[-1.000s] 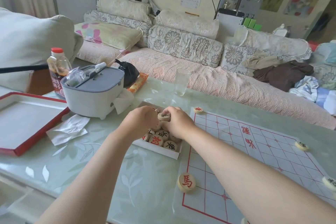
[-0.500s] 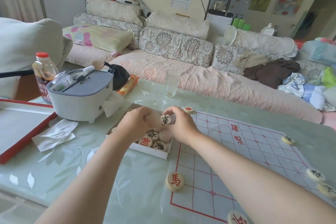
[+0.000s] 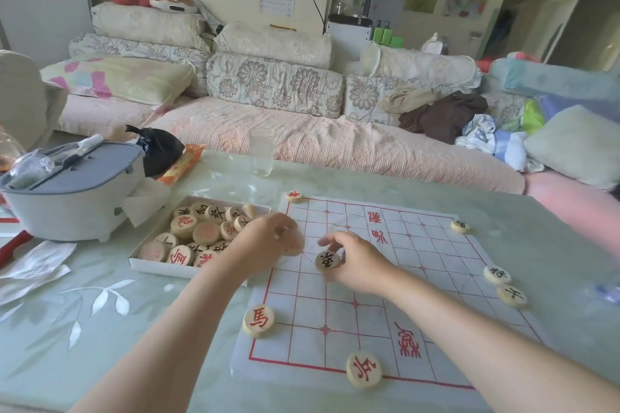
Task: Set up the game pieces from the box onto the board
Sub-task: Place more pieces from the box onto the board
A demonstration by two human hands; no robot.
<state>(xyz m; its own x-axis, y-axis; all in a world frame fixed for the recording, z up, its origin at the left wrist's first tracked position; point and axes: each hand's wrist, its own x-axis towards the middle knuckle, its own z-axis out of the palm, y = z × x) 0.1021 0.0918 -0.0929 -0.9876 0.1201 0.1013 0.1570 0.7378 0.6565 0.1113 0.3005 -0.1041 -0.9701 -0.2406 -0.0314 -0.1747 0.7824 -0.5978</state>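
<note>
A white paper board [image 3: 339, 307] with a red grid lies on the table. Left of it stands a shallow white box [image 3: 151, 266] holding several round wooden pieces [image 3: 201, 231]. My right hand [image 3: 359, 261] pinches a black-lettered piece [image 3: 327, 261] just above the board's left half. My left hand [image 3: 268, 238] hovers over the board's left edge beside the box, fingers curled on a pale, blurred piece [image 3: 293, 246]. On the board's edges sit a red horse piece [image 3: 258, 320], a red piece at the front [image 3: 364, 369], one at the far corner [image 3: 294, 196] and three black-lettered ones at the right [image 3: 497, 274].
A grey-lidded white appliance [image 3: 73, 191] stands left of the box, with crumpled tissues [image 3: 37, 261] in front of it. Behind the box are a black bag [image 3: 157, 151] and an empty glass [image 3: 262, 151]. A sofa with cushions runs along the table's far side.
Both hands have moved right, from over the box to over the board. The right hand still carries the black-lettered piece. The box's pieces now show.
</note>
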